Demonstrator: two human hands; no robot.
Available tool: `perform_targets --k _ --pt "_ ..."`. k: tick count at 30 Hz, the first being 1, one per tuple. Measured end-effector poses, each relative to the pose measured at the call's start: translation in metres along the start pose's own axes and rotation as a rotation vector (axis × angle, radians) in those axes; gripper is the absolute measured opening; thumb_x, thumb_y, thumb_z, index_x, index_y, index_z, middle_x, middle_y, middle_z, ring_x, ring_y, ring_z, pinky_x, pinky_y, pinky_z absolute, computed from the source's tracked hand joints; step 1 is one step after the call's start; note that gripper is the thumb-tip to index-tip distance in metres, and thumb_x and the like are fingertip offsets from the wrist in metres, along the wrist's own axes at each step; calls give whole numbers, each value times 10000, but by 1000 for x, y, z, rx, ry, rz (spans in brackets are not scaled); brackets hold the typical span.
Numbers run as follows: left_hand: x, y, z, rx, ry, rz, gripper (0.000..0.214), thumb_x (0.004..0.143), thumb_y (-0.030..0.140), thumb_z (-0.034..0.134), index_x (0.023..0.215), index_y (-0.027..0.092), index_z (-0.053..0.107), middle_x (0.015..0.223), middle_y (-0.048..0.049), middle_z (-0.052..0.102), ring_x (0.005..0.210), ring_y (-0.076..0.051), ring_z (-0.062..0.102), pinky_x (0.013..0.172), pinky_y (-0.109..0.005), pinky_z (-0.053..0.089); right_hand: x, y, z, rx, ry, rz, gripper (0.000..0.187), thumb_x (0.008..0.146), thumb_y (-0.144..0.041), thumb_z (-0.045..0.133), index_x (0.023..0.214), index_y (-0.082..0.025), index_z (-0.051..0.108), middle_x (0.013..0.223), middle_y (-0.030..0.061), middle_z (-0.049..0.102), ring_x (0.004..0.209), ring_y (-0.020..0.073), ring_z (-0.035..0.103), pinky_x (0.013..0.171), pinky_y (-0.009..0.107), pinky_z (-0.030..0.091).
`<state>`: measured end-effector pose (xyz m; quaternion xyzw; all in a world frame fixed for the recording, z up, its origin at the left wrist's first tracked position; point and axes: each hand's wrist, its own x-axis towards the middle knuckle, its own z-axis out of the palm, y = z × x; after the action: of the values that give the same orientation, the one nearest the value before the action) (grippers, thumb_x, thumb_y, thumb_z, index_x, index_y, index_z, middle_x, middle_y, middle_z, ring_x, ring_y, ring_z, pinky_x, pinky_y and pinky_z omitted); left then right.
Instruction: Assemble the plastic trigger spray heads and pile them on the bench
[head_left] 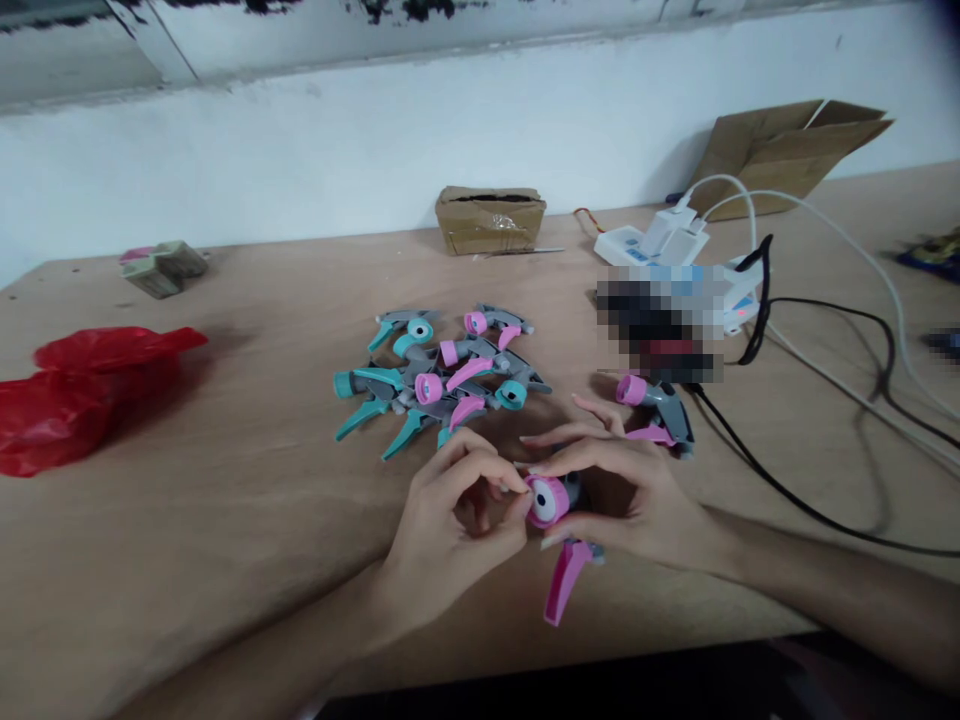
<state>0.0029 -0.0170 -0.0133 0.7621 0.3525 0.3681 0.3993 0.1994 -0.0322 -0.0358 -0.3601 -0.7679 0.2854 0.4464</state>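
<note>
My right hand (634,495) grips a grey spray-trigger head with a pink cap and pink lever (559,530), held just above the table's near edge, lever hanging down. My left hand (457,520) is curled, its fingertips pinched against the pink cap's rim. Just beyond my hands lies a pile of several trigger heads (442,375), some teal, some pink. One more pink-and-grey trigger head (656,410) lies alone to the right of the pile, behind my right hand.
A wooden table (247,480) runs to a white wall. A red plastic bag (82,390) lies at the left, a small cardboard box (491,218) at the back, a flattened carton (780,150) far right. A power strip with chargers (675,250) and cables (825,400) occupies the right.
</note>
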Motion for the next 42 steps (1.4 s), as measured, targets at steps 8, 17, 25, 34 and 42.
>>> perform_targets --k 8,17,25,34,42 --pt "3 -1 -1 116 -30 25 131 703 107 652 813 179 648 812 -4 522 564 -54 482 472 -170 413 1 2 -1 -63 30 -7 395 632 -332 773 990 -257 627 1056 42 680 1011 214 619 997 461 374" --pt "5 -2 -1 141 -64 -13 85 697 116 648 752 178 667 751 -2 551 538 -60 491 446 -165 402 2 1 1 -171 70 -53 304 678 -420 716 925 -255 648 920 9 710 869 168 652 989 439 337" --pt "7 -3 4 158 -46 3 83 733 104 617 771 168 654 691 16 521 507 -55 472 430 -158 380 2 -1 0 -177 61 -33 360 651 -370 754 968 -262 621 869 -9 707 858 178 635 918 413 394" --pt "-2 -7 -8 185 90 65 108 880 195 498 857 181 603 660 16 543 570 -81 499 522 -192 400 13 -6 -14 -409 162 -10 316 706 -409 705 958 -253 594 941 13 696 908 205 636 1020 474 257" --pt "-3 -10 -6 179 89 118 167 908 235 450 824 170 578 612 24 526 537 -78 503 501 -188 409 75 29 -49 -550 193 175 298 807 -499 550 911 -225 608 950 32 701 951 237 629 1034 531 150"
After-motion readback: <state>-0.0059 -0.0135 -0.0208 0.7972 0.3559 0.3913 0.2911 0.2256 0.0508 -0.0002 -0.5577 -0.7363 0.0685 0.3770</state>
